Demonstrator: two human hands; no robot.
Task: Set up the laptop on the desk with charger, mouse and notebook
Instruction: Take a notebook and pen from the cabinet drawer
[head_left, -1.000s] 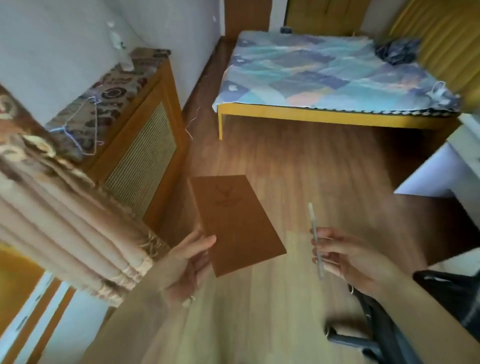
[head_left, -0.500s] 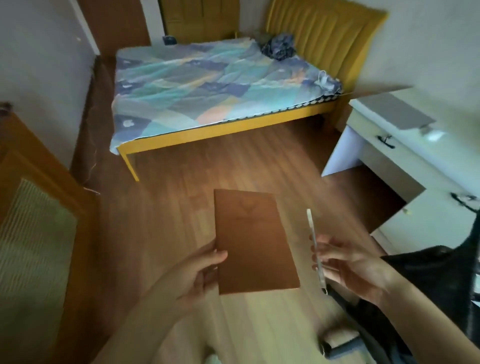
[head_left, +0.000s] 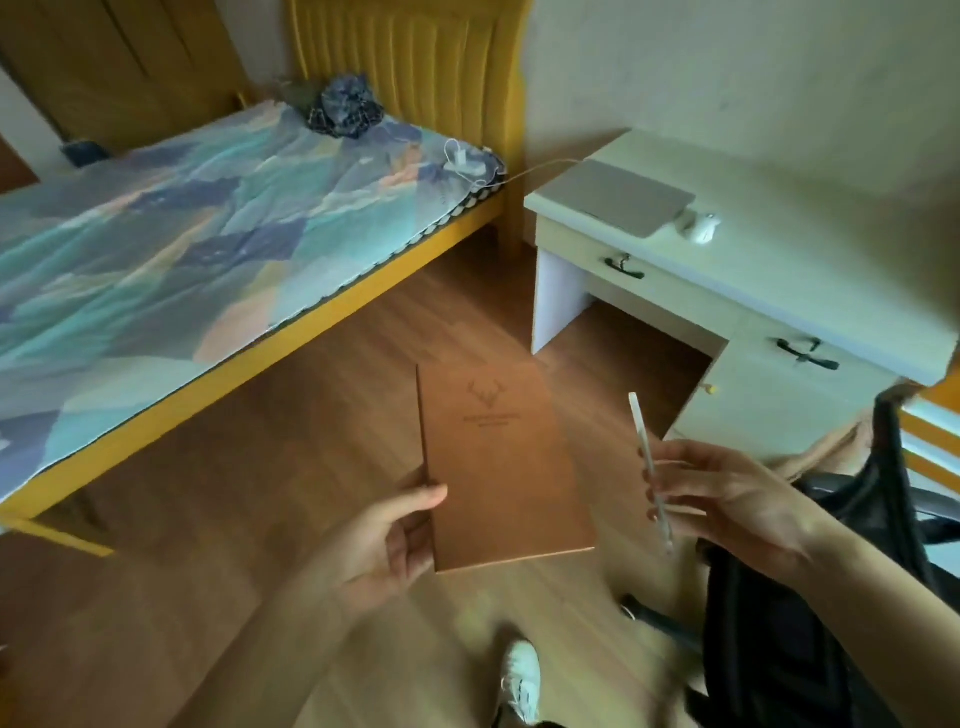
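My left hand (head_left: 387, 540) grips the lower left edge of a brown notebook (head_left: 504, 462) with a deer emblem, held flat over the wooden floor. To its right, my right hand (head_left: 727, 493) holds a thin white pen (head_left: 647, 457) upright between its fingers. On the pale desk (head_left: 779, 244) at the upper right lies a closed grey laptop (head_left: 621, 197), with a white mouse (head_left: 702, 227) just to its right. A white charger (head_left: 462, 160) lies on the bed's corner, and its cable (head_left: 540, 169) runs across to the laptop.
A bed (head_left: 182, 234) with a patterned cover and yellow frame fills the left. A black office chair (head_left: 831, 597) stands at the lower right, close to the desk drawers (head_left: 800, 358). A white shoe (head_left: 522, 680) shows at the bottom on the wooden floor.
The view has swung right, from the cabinet and curtain towards the desk, which has come closer. Both hands keep the notebook and the pen, and the notebook has turned more upright.
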